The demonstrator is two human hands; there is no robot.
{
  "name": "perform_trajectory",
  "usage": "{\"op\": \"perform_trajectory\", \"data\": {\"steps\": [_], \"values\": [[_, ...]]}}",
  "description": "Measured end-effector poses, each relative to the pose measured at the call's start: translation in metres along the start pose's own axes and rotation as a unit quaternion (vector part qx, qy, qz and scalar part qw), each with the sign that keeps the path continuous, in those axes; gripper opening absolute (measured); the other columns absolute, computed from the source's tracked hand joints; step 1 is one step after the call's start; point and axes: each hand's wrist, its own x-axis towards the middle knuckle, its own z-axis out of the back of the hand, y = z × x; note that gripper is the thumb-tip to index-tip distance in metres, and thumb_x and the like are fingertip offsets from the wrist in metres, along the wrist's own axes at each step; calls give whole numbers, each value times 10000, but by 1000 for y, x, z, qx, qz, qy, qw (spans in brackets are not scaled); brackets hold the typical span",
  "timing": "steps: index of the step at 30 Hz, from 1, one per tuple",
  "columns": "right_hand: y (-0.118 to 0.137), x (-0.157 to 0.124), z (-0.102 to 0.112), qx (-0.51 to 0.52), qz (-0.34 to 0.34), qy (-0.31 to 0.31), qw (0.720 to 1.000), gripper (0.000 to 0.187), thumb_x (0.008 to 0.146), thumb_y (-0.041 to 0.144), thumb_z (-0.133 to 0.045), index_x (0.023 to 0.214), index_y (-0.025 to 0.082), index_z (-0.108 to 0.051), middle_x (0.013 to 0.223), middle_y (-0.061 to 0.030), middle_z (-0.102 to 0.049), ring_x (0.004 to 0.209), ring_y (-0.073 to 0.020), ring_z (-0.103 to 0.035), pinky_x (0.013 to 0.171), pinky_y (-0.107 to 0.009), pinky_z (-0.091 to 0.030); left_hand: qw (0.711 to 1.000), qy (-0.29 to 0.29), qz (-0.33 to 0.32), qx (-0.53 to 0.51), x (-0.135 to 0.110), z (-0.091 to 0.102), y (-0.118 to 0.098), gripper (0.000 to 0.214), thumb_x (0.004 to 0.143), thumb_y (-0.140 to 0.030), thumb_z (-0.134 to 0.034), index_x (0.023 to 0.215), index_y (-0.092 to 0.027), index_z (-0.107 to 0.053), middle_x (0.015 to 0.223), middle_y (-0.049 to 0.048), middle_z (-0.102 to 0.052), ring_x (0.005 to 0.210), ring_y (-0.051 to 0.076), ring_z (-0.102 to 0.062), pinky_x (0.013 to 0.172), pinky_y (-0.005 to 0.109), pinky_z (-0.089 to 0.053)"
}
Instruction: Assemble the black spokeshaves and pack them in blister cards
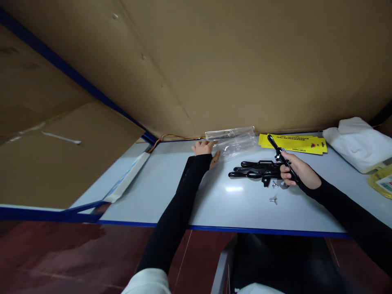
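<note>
My right hand (295, 169) is closed around a slim black tool with a rounded, looped handle (273, 143), tilted up off the table. Beneath and left of it lies a pile of similar black tools (254, 169). Two small silver wing screws (273, 200) rest just in front of the pile. My left hand (204, 150), fingers apart, reaches to the left edge of some clear plastic packaging (235, 145) at the back of the table. Whether it touches the plastic I cannot tell. A flat black thing (185, 169) is partly hidden by my left forearm.
Yellow printed cards (294, 143) lie at the back, with a white cloth-like bundle (358, 143) to their right. A yellow plastic package (381, 181) sits at the right. Along the left runs a long white box (130, 175). Behind stands a brown board wall (245, 69).
</note>
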Motion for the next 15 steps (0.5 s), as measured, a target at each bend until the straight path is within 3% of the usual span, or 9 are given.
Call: {"op": "perform_trajectory", "data": {"steps": [8, 15], "values": [[-1, 0, 1, 0, -7, 6, 1000, 366, 1043, 502, -533, 825, 246, -389, 632, 81, -312, 436, -79, -314, 283, -167, -286, 999, -15, -25, -41, 14, 12, 9, 377, 916, -430, -655, 1267, -312, -726, 1210, 95, -697, 1223, 334, -532, 1004, 470, -382], [-5, 3, 3, -1, -11, 23, 1000, 379, 1005, 528, -598, 837, 246, -408, 632, 85, -323, 442, -77, -312, 290, -163, -285, 1000, -23, 3, -9, 32, 5, 18, 561, 921, -396, -610, 1463, -255, -628, 1369, 174, -623, 1329, 378, -492, 1061, 523, -380]]}}
